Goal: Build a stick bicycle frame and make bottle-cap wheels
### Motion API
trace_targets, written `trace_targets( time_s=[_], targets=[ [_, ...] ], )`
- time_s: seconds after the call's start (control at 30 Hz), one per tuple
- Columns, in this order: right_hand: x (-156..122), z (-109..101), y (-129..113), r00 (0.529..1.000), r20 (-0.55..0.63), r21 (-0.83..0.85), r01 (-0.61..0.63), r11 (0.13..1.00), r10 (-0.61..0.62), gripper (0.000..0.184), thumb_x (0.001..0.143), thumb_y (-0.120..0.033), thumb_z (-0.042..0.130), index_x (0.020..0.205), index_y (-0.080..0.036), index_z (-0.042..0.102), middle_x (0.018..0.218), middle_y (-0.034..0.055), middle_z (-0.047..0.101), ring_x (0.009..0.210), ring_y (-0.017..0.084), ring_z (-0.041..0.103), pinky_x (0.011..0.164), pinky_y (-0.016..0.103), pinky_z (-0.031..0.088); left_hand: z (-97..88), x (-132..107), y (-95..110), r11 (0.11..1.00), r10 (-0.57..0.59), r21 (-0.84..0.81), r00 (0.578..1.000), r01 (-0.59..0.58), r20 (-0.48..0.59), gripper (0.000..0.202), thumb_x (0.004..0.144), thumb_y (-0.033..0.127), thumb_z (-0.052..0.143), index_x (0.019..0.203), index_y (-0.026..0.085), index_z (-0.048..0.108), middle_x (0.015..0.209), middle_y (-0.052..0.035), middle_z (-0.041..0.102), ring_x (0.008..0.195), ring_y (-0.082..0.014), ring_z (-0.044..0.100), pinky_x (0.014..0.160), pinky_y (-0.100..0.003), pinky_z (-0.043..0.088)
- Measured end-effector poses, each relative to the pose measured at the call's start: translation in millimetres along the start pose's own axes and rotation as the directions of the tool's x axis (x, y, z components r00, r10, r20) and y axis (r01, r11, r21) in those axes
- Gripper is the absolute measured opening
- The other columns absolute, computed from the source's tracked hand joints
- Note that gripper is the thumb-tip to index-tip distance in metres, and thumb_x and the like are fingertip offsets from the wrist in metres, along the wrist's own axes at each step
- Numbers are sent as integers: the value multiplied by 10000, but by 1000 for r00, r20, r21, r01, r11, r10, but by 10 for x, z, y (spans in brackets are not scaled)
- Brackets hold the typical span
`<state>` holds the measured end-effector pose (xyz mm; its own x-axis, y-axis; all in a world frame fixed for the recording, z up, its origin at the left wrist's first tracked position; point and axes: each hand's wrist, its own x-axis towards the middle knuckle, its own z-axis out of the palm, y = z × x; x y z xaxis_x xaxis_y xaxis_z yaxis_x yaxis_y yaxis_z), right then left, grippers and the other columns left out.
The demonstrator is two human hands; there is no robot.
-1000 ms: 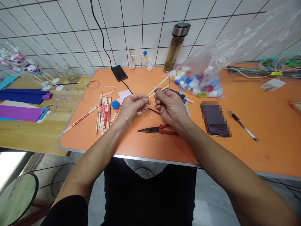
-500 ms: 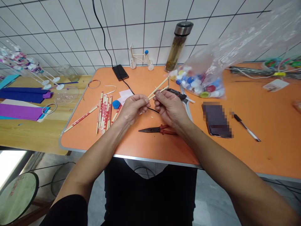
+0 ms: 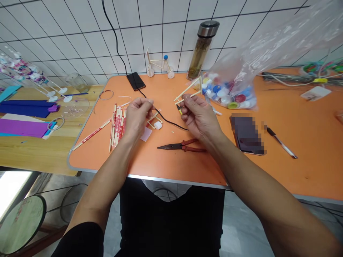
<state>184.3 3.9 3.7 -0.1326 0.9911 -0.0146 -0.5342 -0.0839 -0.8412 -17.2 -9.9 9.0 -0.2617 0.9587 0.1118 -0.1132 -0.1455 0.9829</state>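
Observation:
My right hand [image 3: 199,116] grips a thin wooden stick frame [image 3: 189,92] that points up and to the left. A small black-and-yellow piece [image 3: 179,109] shows just below that frame, by my fingertips. My left hand [image 3: 138,116] hangs apart from it with its fingers closed, and nothing shows in them. A black cable [image 3: 171,123] runs beneath and between my hands. Just right of my left hand, a small stick piece with a white cap [image 3: 154,122] lies on the orange table [image 3: 171,160]. Red-handled pliers [image 3: 182,145] lie below my right hand.
A bundle of paper-wrapped chopsticks [image 3: 118,125] lies left of my left hand. A plastic bag of bottle caps [image 3: 230,92] and a glass flask [image 3: 202,50] stand at the back. A stick-built toy bicycle [image 3: 159,66] stands near the wall, and a blurred phone [image 3: 246,135] lies on the right.
My hands held the sticks together earlier. My left hand has moved away to the left, and the small capped stick piece now shows on the table beside it.

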Motion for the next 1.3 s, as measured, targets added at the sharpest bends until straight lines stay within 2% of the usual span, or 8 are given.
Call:
trace_targets(
  time_s=[0.13,0.23,0.33,0.43,0.6,0.8,1.13,1.3],
  targets=[
    [36,-34,31,996,-4,-128,87,988,-89,581,644,-619,1099,908,-230,758,882,-19,722,672,62,567,520,169,458,-115,102,16,989,-24,142,998,33,-64,125,893,220,755,843,216,641,784,18,669,593,-98,554,567,-242,401],
    [63,-56,63,991,-9,-172,132,976,-136,620,605,-670,1095,877,-224,763,870,-2,729,660,70,560,507,182,445,-180,146,-2,913,79,405,995,-51,-54,128,864,122,718,942,221,699,859,10,713,699,-137,612,674,-287,465],
    [100,-93,66,991,-18,-167,126,978,-131,650,561,-680,1109,885,-221,782,830,-5,726,635,67,549,498,175,439,-260,165,-1,661,150,744,989,-99,-2,122,908,188,722,800,220,676,836,-24,739,782,-190,642,741,-345,454],
    [138,-142,63,990,-17,-191,132,973,-138,645,572,-694,1100,864,-222,771,831,1,740,628,68,548,497,173,444,-349,194,16,416,69,909,998,-22,-8,130,934,229,716,805,230,701,897,-58,791,879,-254,699,764,-386,446],
    [179,-193,84,990,-18,-224,131,966,-138,593,642,-667,1079,825,-214,742,840,11,750,633,68,558,488,166,436,-437,275,30,187,3,981,999,53,-54,286,978,199,638,1201,259,807,1295,-99,828,1209,-341,735,893,-450,522],
    [180,-180,124,990,-3,-235,139,962,-144,518,692,-595,1058,779,-198,737,821,22,760,621,65,554,487,170,430,-321,347,1,-51,3,998,1000,-26,26,397,968,131,552,1213,206,855,1413,-201,741,1376,-415,630,992,-536,545],
    [183,-151,171,990,16,-224,143,964,-143,444,717,-555,1035,816,-205,781,814,27,761,617,81,569,486,188,431,-248,517,-142,-149,-99,984,992,-97,82,327,836,209,709,1115,171,877,1318,-244,732,1320,-455,596,967,-528,523],
    [185,-145,230,995,46,-186,97,978,-90,525,657,-613,1063,792,-210,756,927,35,793,639,70,568,493,185,430,-305,454,-77,-55,-40,995,996,-87,85,273,819,193,702,1040,217,862,1184,-211,796,1219,-441,651,908,-527,526]
  ],
)
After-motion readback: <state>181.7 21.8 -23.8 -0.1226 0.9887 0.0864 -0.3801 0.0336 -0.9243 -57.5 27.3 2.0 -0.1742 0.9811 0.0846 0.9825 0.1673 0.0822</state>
